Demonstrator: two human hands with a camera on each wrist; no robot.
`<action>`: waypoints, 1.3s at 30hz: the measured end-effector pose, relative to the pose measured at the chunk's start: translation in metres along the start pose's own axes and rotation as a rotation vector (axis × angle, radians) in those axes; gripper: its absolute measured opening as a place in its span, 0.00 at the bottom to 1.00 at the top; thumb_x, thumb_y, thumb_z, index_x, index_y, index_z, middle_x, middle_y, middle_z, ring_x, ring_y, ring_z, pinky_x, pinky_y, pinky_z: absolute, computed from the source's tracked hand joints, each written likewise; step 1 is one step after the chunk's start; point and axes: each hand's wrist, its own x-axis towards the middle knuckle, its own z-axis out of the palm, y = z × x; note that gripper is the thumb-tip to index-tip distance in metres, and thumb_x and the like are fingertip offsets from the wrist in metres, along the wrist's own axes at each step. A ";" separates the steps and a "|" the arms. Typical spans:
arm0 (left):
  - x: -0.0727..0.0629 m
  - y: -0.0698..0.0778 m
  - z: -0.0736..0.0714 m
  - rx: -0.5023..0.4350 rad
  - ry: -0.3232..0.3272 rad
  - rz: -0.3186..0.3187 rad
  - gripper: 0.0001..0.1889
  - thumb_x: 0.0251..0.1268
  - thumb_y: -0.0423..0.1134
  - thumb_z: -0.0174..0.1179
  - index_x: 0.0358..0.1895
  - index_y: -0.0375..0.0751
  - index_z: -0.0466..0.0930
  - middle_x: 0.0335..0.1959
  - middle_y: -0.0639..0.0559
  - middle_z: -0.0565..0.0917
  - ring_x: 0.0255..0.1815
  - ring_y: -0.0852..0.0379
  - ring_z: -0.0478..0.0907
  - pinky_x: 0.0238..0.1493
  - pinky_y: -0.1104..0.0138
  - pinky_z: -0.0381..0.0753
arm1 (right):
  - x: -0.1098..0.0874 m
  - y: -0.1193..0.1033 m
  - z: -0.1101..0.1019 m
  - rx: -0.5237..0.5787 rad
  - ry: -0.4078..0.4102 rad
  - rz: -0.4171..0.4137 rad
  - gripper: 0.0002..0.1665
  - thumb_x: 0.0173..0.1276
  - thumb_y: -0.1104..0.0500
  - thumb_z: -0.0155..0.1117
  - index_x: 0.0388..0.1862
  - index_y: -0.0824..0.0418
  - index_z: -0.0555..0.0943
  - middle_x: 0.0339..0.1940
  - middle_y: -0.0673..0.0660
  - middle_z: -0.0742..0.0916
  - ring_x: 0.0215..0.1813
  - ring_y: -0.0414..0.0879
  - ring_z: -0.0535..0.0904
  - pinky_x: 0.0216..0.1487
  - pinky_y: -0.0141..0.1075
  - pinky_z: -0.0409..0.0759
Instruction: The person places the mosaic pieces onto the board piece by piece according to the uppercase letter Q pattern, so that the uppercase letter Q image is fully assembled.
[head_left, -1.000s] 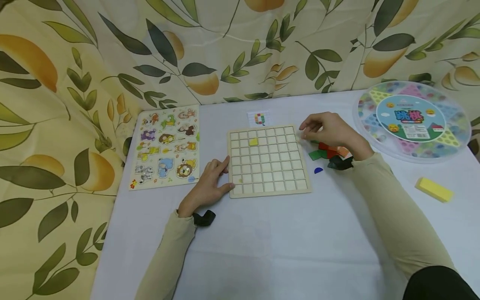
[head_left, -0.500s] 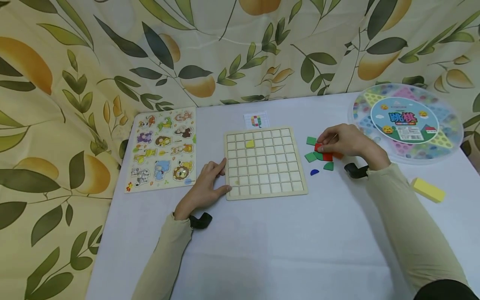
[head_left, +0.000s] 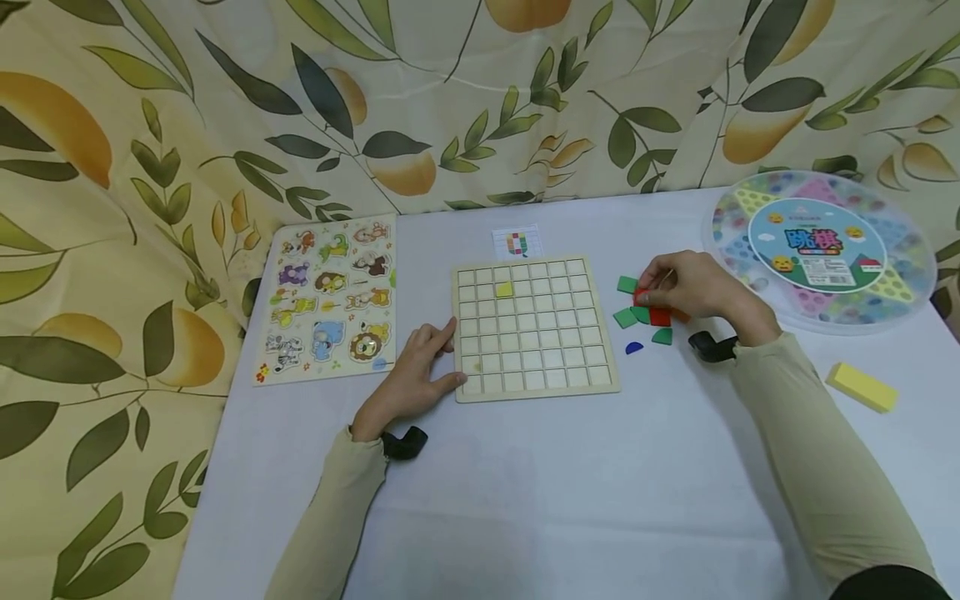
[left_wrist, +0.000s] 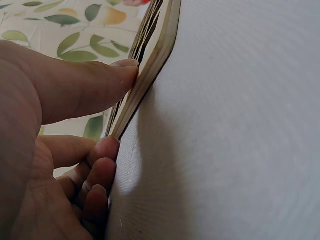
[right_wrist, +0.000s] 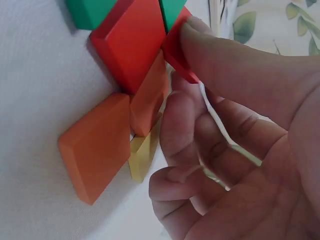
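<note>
On the white surface [head_left: 480, 492], the grid board [head_left: 536, 337] lies flat, a yellow tile [head_left: 504, 290] in its second row from the far side. The left hand [head_left: 410, 379] rests against the board's left edge, thumb and index finger spread apart. Right of the board, the right hand [head_left: 693, 290] pinches a red tile [right_wrist: 176, 47] at the tile cluster [head_left: 659, 317]; a blue half-round piece [head_left: 634, 347] lies near.
</note>
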 end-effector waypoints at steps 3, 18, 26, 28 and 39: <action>0.000 -0.001 0.000 0.005 0.002 0.004 0.47 0.70 0.37 0.71 0.85 0.35 0.53 0.52 0.45 0.73 0.49 0.52 0.64 0.56 0.58 0.65 | 0.002 -0.003 -0.001 0.025 0.016 -0.008 0.15 0.73 0.55 0.74 0.50 0.64 0.84 0.38 0.59 0.88 0.40 0.52 0.78 0.35 0.36 0.75; 0.000 -0.001 -0.001 -0.006 -0.002 -0.026 0.47 0.70 0.38 0.71 0.85 0.37 0.52 0.53 0.45 0.74 0.51 0.52 0.63 0.57 0.58 0.65 | 0.027 -0.046 0.028 0.283 0.136 -0.103 0.16 0.74 0.52 0.74 0.55 0.57 0.86 0.38 0.60 0.88 0.37 0.49 0.80 0.36 0.34 0.74; 0.000 -0.001 -0.004 -0.004 0.009 -0.030 0.47 0.69 0.37 0.72 0.85 0.36 0.53 0.53 0.45 0.74 0.51 0.51 0.64 0.57 0.58 0.66 | 0.050 -0.070 0.046 0.332 0.068 -0.150 0.19 0.67 0.54 0.80 0.53 0.59 0.88 0.40 0.59 0.91 0.40 0.49 0.86 0.42 0.33 0.75; 0.001 -0.001 -0.004 0.002 0.008 -0.028 0.47 0.69 0.37 0.72 0.85 0.36 0.53 0.53 0.44 0.74 0.51 0.51 0.64 0.57 0.58 0.66 | 0.054 -0.075 0.049 0.346 0.053 -0.151 0.19 0.66 0.56 0.81 0.53 0.59 0.89 0.40 0.58 0.92 0.40 0.48 0.86 0.43 0.32 0.76; 0.002 -0.002 -0.002 -0.012 -0.009 -0.016 0.47 0.70 0.38 0.71 0.85 0.35 0.53 0.54 0.44 0.74 0.53 0.50 0.65 0.59 0.57 0.68 | 0.072 -0.087 0.062 0.276 0.039 -0.170 0.18 0.66 0.57 0.80 0.52 0.61 0.89 0.40 0.58 0.92 0.41 0.46 0.86 0.48 0.34 0.77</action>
